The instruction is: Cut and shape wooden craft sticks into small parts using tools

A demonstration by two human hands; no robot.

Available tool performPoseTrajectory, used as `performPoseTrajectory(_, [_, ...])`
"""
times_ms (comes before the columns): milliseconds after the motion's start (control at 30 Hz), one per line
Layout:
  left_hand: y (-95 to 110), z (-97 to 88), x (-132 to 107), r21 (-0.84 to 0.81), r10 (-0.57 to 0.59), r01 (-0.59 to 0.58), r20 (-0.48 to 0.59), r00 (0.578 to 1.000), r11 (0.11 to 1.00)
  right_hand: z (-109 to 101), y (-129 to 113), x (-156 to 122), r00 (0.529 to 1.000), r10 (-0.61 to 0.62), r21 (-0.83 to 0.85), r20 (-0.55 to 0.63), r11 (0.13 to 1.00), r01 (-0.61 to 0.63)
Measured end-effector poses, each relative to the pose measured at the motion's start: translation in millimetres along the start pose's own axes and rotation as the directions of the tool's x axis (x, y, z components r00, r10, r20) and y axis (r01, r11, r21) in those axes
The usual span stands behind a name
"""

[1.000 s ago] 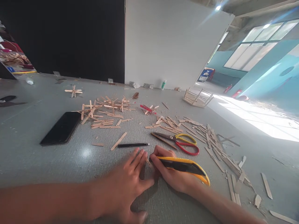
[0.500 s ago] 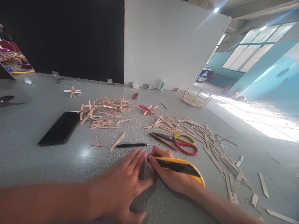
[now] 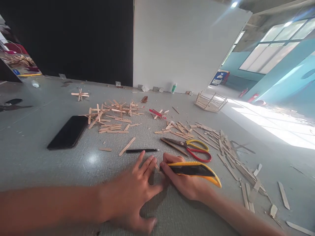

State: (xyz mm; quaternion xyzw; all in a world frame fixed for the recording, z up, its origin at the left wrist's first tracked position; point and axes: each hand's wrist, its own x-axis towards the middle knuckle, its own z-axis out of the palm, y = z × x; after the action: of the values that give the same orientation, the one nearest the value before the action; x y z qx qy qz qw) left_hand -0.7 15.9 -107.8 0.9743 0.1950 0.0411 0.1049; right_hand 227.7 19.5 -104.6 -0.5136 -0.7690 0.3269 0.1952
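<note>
With fingers spread, the left hand (image 3: 137, 187) is bracing beside a small wooden piece (image 3: 157, 167) on the table (image 3: 73, 172), seemingly steadying it, while the right hand (image 3: 183, 185) is pinching a yellow cutter (image 3: 193, 169) near its front, probably for control.

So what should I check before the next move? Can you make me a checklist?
1. Right-hand grip closed around the yellow cutter: ok.
2. Left-hand grip well away from the cutter's front end: not ok, its fingertips are close by.
3. Small wood piece pinned firmly: cannot tell, it is partly hidden at the fingers.
4. Blade out or in: cannot tell, the right fingers cover the cutter's front.
5. Scissors out of both hands: ok, they lie beyond the right hand.
6. Black pen clear of the left fingertips: cannot tell, one fingertip looks right beside it.
</note>
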Motion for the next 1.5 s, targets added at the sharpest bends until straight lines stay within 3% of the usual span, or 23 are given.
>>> performPoseTrajectory(900, [0.7, -1.8, 0.9, 0.023, 0.024, -0.024, 0.027, 0.999, 0.999, 3.5, 5.1, -2.3, 0.998, 0.037, 0.114, -0.044, 0.993, -0.032])
performPoseTrajectory(1100, [7.5, 3.4, 0.7, 0.04, -0.133, 0.133, -0.003, 0.991, 0.99, 5.0, 6.8, -2.1, 0.987, 0.082, 0.208, -0.136, 0.977, -0.052])
performPoseTrajectory(1233, [8.1, 8.8, -2.2, -0.101, -0.278, 0.273, -0.04, 0.96, 0.957, 3.4, 8.4, -2.8, 0.974, 0.113, 0.235, -0.198, 0.97, -0.065])
performPoseTrajectory(1333, [2.0, 8.6, -6.7, -0.25, -0.409, 0.375, -0.099, 0.907, 0.893, 2.8, 11.4, -3.9, 0.967, 0.138, 0.246, -0.214, 0.966, -0.083])
performPoseTrajectory(1400, [-3.4, 1.7, -10.0, -0.354, -0.469, 0.415, -0.079, 0.88, 0.838, 3.2, 13.3, -4.5, 0.965, 0.147, 0.255, -0.215, 0.963, -0.09])
performPoseTrajectory(1467, [-8.7, -10.5, -12.2, -0.473, -0.438, 0.392, 0.013, 0.899, 0.789, 4.0, 14.5, -4.6, 0.964, 0.154, 0.268, -0.216, 0.959, -0.093])
performPoseTrajectory(1500, [-11.4, -17.6, -12.5, -0.538, -0.366, 0.341, 0.065, 0.928, 0.77, 4.4, 14.8, -4.5, 0.964, 0.157, 0.276, -0.216, 0.957, -0.094])
